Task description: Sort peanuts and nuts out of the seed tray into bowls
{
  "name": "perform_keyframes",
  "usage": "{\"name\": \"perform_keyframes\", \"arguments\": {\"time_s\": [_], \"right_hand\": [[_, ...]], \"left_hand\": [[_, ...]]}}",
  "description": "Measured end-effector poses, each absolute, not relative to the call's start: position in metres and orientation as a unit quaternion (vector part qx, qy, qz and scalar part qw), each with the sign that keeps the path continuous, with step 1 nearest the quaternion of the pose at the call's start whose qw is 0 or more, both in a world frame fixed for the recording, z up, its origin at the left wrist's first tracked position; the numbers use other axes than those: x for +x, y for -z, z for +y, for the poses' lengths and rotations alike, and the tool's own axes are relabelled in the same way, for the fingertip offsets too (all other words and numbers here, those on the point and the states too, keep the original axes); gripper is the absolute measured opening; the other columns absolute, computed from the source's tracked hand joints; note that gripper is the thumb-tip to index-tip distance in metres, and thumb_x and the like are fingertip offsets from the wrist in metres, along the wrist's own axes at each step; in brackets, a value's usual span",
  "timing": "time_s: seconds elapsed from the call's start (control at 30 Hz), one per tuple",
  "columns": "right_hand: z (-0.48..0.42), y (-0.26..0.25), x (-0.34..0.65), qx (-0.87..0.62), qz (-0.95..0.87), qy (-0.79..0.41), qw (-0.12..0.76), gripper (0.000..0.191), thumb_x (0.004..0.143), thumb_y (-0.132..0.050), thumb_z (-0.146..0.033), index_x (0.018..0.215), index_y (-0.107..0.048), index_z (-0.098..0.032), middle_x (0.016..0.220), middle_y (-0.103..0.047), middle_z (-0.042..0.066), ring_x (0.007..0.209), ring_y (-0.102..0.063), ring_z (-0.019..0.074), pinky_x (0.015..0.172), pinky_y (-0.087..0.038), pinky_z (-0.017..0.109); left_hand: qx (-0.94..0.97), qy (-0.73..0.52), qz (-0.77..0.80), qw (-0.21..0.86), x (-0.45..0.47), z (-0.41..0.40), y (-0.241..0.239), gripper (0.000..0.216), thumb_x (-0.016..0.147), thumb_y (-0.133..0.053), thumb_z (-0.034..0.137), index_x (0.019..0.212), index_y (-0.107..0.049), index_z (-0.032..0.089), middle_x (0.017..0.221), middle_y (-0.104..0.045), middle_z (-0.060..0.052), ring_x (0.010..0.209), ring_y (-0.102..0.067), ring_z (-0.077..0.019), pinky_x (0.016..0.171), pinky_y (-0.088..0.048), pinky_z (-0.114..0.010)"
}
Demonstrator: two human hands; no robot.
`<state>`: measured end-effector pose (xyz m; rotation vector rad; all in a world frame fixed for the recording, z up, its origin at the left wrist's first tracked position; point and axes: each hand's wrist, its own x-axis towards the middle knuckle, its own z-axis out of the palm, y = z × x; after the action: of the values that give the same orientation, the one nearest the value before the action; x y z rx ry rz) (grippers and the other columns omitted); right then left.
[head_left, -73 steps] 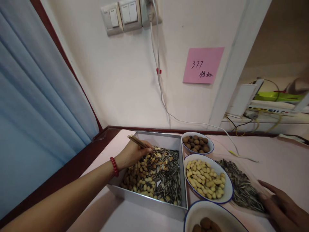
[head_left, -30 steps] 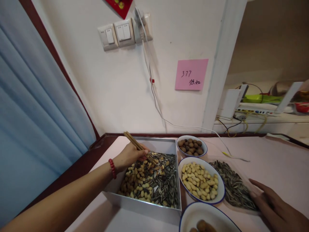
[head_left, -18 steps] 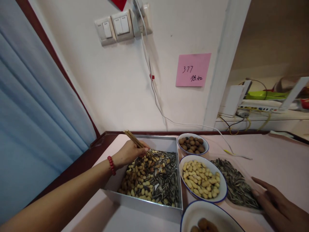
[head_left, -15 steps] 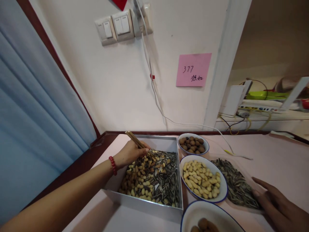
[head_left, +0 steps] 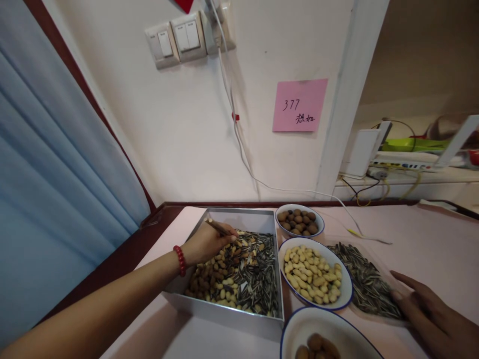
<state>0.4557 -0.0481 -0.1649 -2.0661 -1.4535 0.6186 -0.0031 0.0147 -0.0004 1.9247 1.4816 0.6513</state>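
Observation:
My left hand (head_left: 211, 242), with a red bead bracelet (head_left: 179, 260) at its wrist, is closed round wooden chopsticks (head_left: 218, 227). It is inside a metal box (head_left: 239, 315), over a mix of peanuts in shells (head_left: 226, 291), striped sunflower seeds (head_left: 258, 284) and brown nuts or kernels. The chopstick tips are hidden by the hand. On the right, my right hand (head_left: 434, 309) has its index finger stretched out and apart from the thumb. Its thumb lies at the edge of a clear tray of sunflower seeds (head_left: 364, 281); whether it grips the tray I cannot tell.
Beside the box stand a bowl (head_left: 283, 212) of round brown nuts, a bowl (head_left: 350, 299) of peanuts and a nearer bowl (head_left: 337, 329) with a few brown nuts. A white cable (head_left: 299, 191) runs down the wall onto the table. A blue curtain (head_left: 56, 174) hangs left.
My left hand has moved a little to the right in the box, and the chopsticks' upper ends are now lower and further right. My right hand has stayed almost still.

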Motion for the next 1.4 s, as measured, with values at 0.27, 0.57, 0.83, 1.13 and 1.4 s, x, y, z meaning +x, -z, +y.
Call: {"name": "perform_keyframes", "arguments": {"time_s": [0.27, 0.57, 0.83, 1.13, 1.4], "right_hand": [[-0.048, 0.166, 0.457, -0.771, -0.530, -0.239, 0.261, 0.084, 0.080, -0.030, -0.082, 0.141, -0.050, -0.028, 0.115, -0.073, 0.011, 0.102, -0.069, 0.0341, 0.092, -0.050, 0.046], [-0.049, 0.157, 0.451, -0.763, -0.545, -0.226, 0.266, 0.082, 0.082, -0.029, -0.078, 0.140, -0.051, -0.024, 0.111, -0.075, 0.011, 0.098, -0.071, 0.0330, 0.089, -0.052, 0.045], [-0.049, 0.146, 0.443, -0.763, -0.544, -0.219, 0.272, 0.090, 0.074, -0.030, -0.082, 0.137, -0.054, -0.023, 0.107, -0.075, 0.010, 0.101, -0.070, 0.0335, 0.088, -0.052, 0.045], [-0.051, 0.144, 0.440, -0.750, -0.575, -0.192, 0.264, 0.076, 0.086, -0.031, -0.072, 0.140, -0.053, -0.023, 0.093, -0.075, 0.007, 0.088, -0.072, 0.0304, 0.074, -0.054, 0.040], [-0.052, 0.144, 0.442, -0.746, -0.579, -0.189, 0.268, 0.074, 0.087, -0.031, -0.070, 0.140, -0.053, -0.022, 0.090, -0.074, 0.006, 0.086, -0.072, 0.0289, 0.073, -0.054, 0.038]], "left_hand": [[0.632, -0.329, 0.610, 0.348, -0.007, 0.028, 0.011, 0.013, 0.077, -0.069, 0.027, 0.081, -0.074, 0.015, 0.072, -0.073, -0.006, 0.067, -0.069, -0.0205, 0.065, -0.057, -0.033], [0.515, -0.402, 0.613, 0.445, -0.013, 0.021, -0.006, 0.013, 0.079, -0.073, 0.022, 0.084, -0.068, 0.010, 0.075, -0.076, -0.011, 0.066, -0.074, -0.0192, 0.067, -0.062, -0.030], [0.475, -0.479, 0.544, 0.499, -0.003, -0.001, -0.049, 0.011, 0.084, -0.070, 0.016, 0.091, -0.073, 0.009, 0.087, -0.078, -0.012, 0.075, -0.076, -0.0198, 0.073, -0.064, -0.027], [0.601, -0.364, 0.471, 0.533, 0.086, -0.013, -0.055, 0.017, 0.081, -0.074, 0.030, 0.091, -0.075, 0.015, 0.088, -0.079, -0.007, 0.083, -0.076, -0.0242, 0.077, -0.063, -0.035], [0.630, -0.349, 0.472, 0.508, 0.074, -0.017, -0.052, 0.026, 0.081, -0.075, 0.040, 0.095, -0.076, 0.018, 0.095, -0.079, -0.006, 0.089, -0.074, -0.0251, 0.081, -0.061, -0.037]]}}
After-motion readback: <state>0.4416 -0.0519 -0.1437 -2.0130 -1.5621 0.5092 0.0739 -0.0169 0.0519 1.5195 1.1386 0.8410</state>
